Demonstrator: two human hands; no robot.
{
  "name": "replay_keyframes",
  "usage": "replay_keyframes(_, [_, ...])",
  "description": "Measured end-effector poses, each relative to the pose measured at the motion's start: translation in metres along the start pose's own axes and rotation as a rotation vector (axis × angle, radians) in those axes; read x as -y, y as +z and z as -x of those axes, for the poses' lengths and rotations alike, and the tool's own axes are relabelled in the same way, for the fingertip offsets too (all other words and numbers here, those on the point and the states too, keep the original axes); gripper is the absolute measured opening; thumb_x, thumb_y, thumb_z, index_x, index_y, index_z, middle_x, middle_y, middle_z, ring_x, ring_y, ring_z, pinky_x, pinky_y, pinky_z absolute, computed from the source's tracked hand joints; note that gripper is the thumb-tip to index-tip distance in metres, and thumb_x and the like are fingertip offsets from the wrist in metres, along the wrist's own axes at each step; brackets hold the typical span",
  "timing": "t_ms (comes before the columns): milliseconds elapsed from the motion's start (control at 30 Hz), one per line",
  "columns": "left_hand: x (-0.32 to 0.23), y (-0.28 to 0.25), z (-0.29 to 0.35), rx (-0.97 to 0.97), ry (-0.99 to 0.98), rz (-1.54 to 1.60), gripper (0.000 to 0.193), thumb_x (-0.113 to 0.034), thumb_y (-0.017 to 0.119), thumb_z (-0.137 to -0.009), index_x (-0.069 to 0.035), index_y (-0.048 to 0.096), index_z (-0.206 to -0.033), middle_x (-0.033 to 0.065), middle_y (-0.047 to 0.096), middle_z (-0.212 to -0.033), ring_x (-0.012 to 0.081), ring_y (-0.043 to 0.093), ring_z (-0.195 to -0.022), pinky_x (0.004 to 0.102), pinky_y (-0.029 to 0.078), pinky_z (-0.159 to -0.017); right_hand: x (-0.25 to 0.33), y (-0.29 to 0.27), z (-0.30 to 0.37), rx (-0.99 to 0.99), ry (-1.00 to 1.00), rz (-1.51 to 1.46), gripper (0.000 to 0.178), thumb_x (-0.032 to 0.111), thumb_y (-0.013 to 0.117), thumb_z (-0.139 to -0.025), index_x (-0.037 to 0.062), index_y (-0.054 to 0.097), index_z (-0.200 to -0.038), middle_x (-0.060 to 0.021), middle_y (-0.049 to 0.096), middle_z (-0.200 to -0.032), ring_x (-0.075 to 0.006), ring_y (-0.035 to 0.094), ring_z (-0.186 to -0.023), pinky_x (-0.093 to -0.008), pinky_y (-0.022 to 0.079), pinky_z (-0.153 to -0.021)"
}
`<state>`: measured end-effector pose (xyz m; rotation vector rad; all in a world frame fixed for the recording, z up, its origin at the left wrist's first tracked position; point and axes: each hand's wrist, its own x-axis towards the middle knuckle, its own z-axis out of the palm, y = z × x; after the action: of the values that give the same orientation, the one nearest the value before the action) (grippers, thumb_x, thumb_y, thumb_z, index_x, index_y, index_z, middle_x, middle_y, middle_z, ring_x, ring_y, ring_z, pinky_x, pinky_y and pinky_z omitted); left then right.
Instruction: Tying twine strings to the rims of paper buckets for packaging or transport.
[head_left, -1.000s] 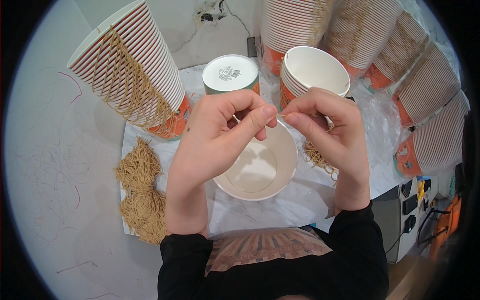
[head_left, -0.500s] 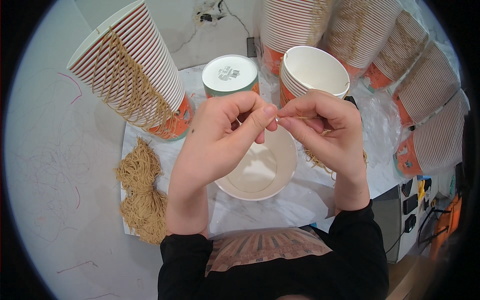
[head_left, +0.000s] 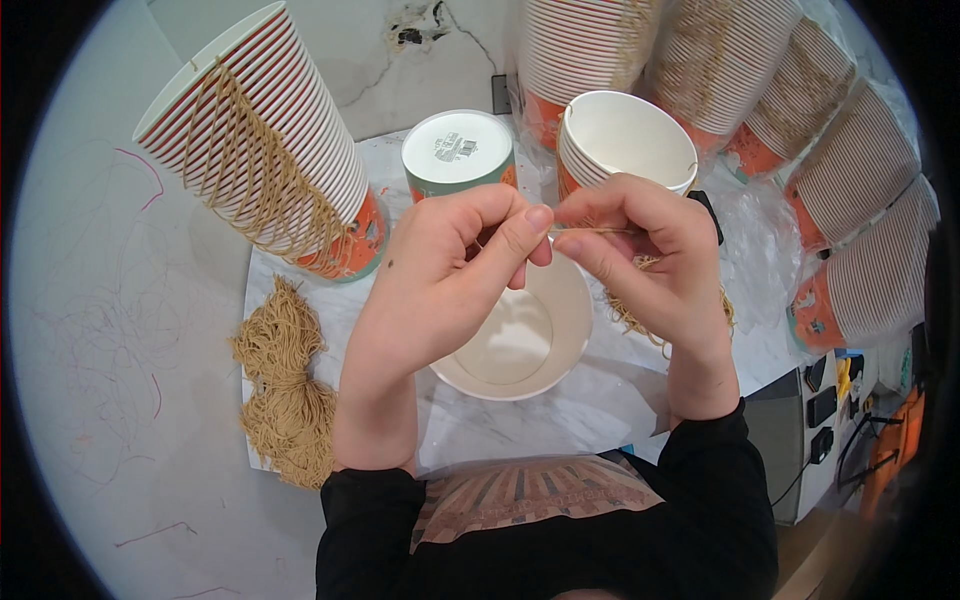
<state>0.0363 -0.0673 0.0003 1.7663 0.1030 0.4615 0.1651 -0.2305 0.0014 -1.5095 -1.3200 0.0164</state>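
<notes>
Above an open white paper bucket (head_left: pixel 568 330), my two hands meet close together. My left hand (head_left: pixel 445 275) is closed, its thumb and forefinger pinching the end of a thin tan string (head_left: pixel 600 231). The string runs on into my right hand (head_left: pixel 655 265), whose thumb and forefinger stand slightly apart while the other fingers curl around it. Part of the string is hidden by my fingers, so a knot cannot be made out. More tan string (head_left: pixel 640 318) lies behind my right wrist, partly covered.
A tall leaning stack of paper buckets (head_left: pixel 280 120) with string loops stands left. Below it lies a tied bundle of tan string (head_left: pixel 288 400). An upturned bucket (head_left: pixel 458 150) and a short bucket stack (head_left: pixel 630 140) stand behind my hands. Plastic-wrapped bucket stacks (head_left: pixel 870 270) line the right.
My right thumb and forefinger have parted a little, showing more of the string between them. My left hand has stayed nearly still, still pinching.
</notes>
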Motion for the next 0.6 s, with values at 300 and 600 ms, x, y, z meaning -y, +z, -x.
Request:
replay_keyframes(300, [0.005, 0.008, -0.001, 0.006, 0.031, -0.021, 0.032, -0.028, 0.061, -0.105, -0.003, 0.070, -0.087, -0.0026, 0.061, -0.068, 0.0039, 0.053, -0.063, 0.0233, 0.039, -0.056, -0.002, -0.003, 0.002, -0.007, 0.026, -0.062, 0.007, 0.002, 0.074, -0.092, -0.0010, 0.071, -0.097, -0.0005, 0.065, -0.077, -0.0031, 0.044, -0.059, -0.0207, 0.033, -0.052])
replay_keyframes(600, [0.003, 0.025, -0.002, 0.099, 0.019, -0.032, 0.030, -0.022, 0.054, -0.109, -0.001, 0.063, -0.090, -0.0001, 0.062, -0.081, 0.0075, 0.056, -0.075, 0.0237, 0.046, -0.070, -0.004, -0.010, -0.001, -0.096, 0.088, -0.202, 0.004, 0.003, 0.070, -0.097, -0.0002, 0.067, -0.097, 0.0092, 0.052, -0.073, 0.0015, 0.037, -0.064, -0.0176, 0.026, -0.056])
